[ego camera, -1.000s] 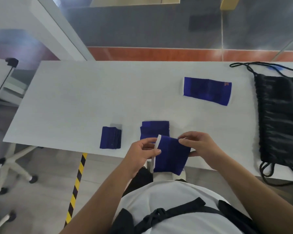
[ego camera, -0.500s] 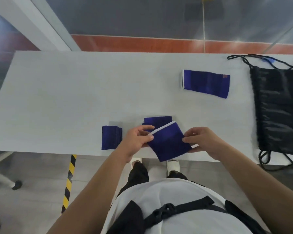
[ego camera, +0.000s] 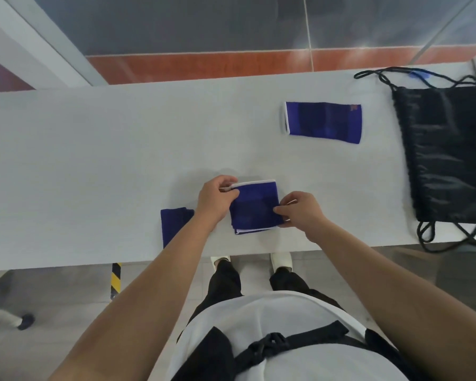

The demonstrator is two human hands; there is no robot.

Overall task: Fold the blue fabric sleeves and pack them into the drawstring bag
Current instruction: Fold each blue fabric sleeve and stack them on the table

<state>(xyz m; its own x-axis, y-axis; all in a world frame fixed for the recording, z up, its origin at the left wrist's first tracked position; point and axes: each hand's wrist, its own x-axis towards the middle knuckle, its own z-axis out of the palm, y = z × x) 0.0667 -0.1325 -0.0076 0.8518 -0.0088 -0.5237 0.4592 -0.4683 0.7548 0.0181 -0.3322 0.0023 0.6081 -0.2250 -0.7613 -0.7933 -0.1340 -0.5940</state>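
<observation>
Near the lower middle of the frame, on the white desk (ego camera: 94, 160), both hands are working on a folded blue sleeve (ego camera: 254, 206) that is lying on top of another folded piece, whose white edge is peeking out beneath it. The left hand (ego camera: 216, 200) is pinching the sleeve's upper left corner by its white trim, its grip closed on the fabric. The right hand (ego camera: 300, 213) is pinching the sleeve's right edge between thumb and fingers. Just left of the left wrist, a second folded sleeve (ego camera: 173, 224) is lying flat near the desk's front edge. Toward the upper right, 1 unfolded sleeve (ego camera: 323, 122) is lying stretched out, well apart from the hands. At the far right of the frame, the black drawstring bag (ego camera: 448, 155) is lying flat on the desk, its cords trailing over the front edge.
</observation>
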